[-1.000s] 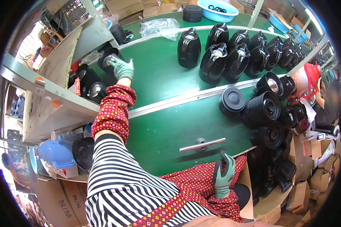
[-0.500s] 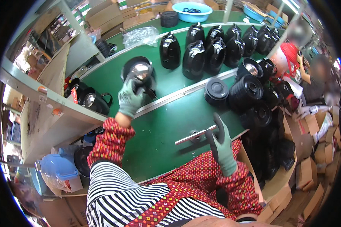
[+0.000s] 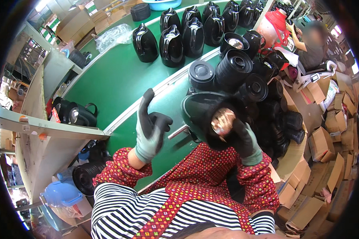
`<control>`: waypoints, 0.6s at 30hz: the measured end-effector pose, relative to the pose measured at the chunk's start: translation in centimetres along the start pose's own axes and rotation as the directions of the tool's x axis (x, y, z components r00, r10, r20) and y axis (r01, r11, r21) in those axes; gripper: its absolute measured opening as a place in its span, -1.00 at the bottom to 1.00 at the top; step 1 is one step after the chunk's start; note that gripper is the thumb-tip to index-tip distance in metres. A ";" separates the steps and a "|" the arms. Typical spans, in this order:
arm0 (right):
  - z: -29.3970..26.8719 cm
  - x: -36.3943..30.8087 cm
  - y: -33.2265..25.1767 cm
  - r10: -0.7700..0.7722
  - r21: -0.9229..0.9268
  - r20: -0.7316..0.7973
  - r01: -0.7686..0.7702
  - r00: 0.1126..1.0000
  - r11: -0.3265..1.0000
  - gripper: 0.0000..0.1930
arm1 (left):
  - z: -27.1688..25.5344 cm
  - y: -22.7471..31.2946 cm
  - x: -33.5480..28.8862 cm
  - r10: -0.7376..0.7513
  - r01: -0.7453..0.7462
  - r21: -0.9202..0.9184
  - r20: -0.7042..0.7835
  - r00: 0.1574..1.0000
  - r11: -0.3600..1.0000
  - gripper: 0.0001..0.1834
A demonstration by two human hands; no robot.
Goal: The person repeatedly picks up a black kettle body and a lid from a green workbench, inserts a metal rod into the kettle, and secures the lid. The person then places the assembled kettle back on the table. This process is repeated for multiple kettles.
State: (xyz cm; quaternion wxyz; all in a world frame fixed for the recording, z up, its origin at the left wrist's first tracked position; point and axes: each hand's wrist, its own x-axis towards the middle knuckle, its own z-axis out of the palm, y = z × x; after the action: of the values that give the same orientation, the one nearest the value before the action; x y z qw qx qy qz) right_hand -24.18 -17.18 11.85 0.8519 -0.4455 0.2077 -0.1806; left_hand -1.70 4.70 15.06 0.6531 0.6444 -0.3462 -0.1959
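Observation:
Tilted over the near side of the green bench is a glossy black jug, its shiny round opening facing me. My right hand, in a grey-green glove with black fingers, grips its rim; some of its fingers are hidden. Left of the jug, apart from it, my gloved left hand holds nothing, one finger stretched out and the others loosely bent. A silver metal bar sticks out from behind the jug, most of it covered. Black round lids stand stacked beyond the jug.
Several upright black jugs line the far strip of the bench, behind a pale rail. More black lids pile up at the right. Another jug lies by the left post. A co-worker's hand shows at the far right, above cardboard boxes.
The black jug has moved from the far strip toward me and right, from my left hand to my right. My left hand has let go. The view has shifted rightward.

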 end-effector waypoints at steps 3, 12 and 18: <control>-3.2 -1.6 -1.7 0.086 0.042 0.261 -0.100 0.962 0.994 -0.10 | -1.6 -4.2 1.4 -0.447 0.601 -0.218 0.489 0.749 0.769 -0.50; 5.2 6.6 -7.2 0.446 -0.451 0.605 -0.177 0.660 0.875 0.04 | 1.4 -11.1 -0.1 -0.183 0.771 -0.418 0.812 0.554 0.481 -0.45; 5.3 18.8 -2.9 0.118 -0.791 0.315 0.192 0.942 0.581 -0.13 | -2.4 -9.0 0.1 -0.322 0.736 -0.505 0.677 0.662 0.451 -0.44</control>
State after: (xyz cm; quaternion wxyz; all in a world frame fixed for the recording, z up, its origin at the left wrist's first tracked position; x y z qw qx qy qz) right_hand -5.85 -24.34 13.37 0.5715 -0.8132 0.1100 -0.0051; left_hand 1.83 5.50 6.49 0.6454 0.3190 -0.1562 -0.6763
